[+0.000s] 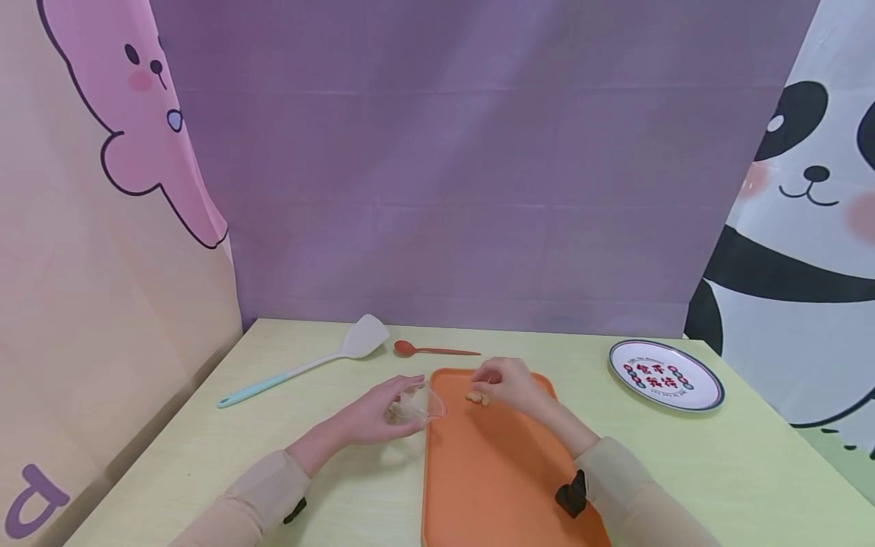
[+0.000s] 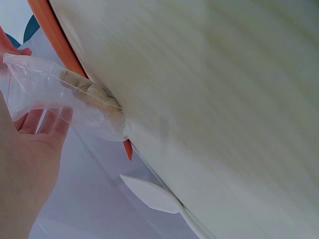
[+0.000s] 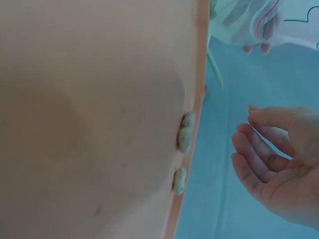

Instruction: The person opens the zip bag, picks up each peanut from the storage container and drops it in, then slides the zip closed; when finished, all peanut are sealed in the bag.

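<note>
My left hand [image 1: 376, 414] grips a clear zip bag [image 1: 418, 404] over the left edge of the orange tray [image 1: 478, 486]. Peanuts in their shells [image 2: 94, 94] lie inside the bag, gathered toward its lower side in the left wrist view. Several unshelled peanuts [image 1: 477, 398] rest on the tray near its far end. Just above them hovers my right hand [image 1: 511, 382]. Its fingers [image 3: 246, 149] are loosely bent in the right wrist view, with a gap to the thumb and nothing seen between them.
A spatula [image 1: 365, 336] with a white blade and light blue handle lies at the back left. Beside it, behind the tray, is a red-orange spoon [image 1: 405, 348]. A white plate with a dark rim and red lettering [image 1: 666, 395] sits at the right. A purple curtain [image 1: 451, 190] hangs behind the table.
</note>
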Tool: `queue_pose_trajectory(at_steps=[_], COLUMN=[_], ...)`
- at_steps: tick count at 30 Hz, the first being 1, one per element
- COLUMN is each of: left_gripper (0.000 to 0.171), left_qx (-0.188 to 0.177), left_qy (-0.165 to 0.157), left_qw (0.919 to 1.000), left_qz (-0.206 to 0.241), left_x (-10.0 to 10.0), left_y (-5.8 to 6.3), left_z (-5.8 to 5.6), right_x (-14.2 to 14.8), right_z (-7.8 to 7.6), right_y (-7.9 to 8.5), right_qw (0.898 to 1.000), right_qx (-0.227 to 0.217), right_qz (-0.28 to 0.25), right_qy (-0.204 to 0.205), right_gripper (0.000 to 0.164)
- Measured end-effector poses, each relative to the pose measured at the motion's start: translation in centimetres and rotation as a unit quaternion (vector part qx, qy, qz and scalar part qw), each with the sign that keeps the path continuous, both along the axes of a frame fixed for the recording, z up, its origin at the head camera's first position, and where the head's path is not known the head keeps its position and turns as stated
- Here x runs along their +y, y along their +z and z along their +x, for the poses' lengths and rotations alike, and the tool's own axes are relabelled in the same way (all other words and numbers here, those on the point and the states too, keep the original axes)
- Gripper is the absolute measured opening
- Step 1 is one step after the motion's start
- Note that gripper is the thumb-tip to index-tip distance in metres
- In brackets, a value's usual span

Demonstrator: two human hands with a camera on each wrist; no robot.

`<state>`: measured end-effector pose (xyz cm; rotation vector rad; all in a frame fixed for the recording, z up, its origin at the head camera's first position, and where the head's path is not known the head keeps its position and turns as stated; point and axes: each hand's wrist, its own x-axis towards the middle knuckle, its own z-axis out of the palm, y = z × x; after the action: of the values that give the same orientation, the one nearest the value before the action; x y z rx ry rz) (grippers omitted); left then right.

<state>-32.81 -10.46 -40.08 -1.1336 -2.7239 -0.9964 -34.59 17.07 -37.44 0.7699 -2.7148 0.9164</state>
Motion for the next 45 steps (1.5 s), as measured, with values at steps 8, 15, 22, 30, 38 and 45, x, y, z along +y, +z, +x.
queue_pose_trajectory(at_steps=[8,15,22,30,38,45], left_gripper=[0.071,0.071,0.072,0.071,0.071,0.070], left_qx=[0.003,0.008,-0.004,-0.014,-0.011,-0.001], left_qy=[-0.005,-0.003,-0.003,-0.002,-0.002,-0.001], left_qw=[1.0000,1.0000,1.0000,0.9999,0.9999,1.0000], left_qz=[0.004,0.000,0.003,0.005,0.003,-0.001], left_x=[-0.1,-0.1,-0.1,-0.1,-0.1,-0.1], left_y=[-0.2,-0.3,-0.3,-0.3,-0.1,0.0], left_z=[0.0,-0.2,-0.1,0.1,0.2,0.0], right_x=[0.9,1.4,1.5,1.5,1.6,1.8], right_z=[-0.9,-1.2,-1.2,-0.9,-0.7,-1.0], right_y=[-1.0,-1.5,-1.9,-2.0,-1.7,-1.7], right_qw=[0.999,0.998,0.995,0.995,0.994,0.993], right_qx=[-0.021,-0.043,-0.056,-0.057,-0.077,-0.070], right_qz=[0.010,0.036,0.080,0.077,0.071,0.086], right_qy=[-0.033,-0.039,-0.021,-0.017,-0.028,-0.042], right_gripper=[0.008,0.009,0.010,0.011,0.013,0.014])
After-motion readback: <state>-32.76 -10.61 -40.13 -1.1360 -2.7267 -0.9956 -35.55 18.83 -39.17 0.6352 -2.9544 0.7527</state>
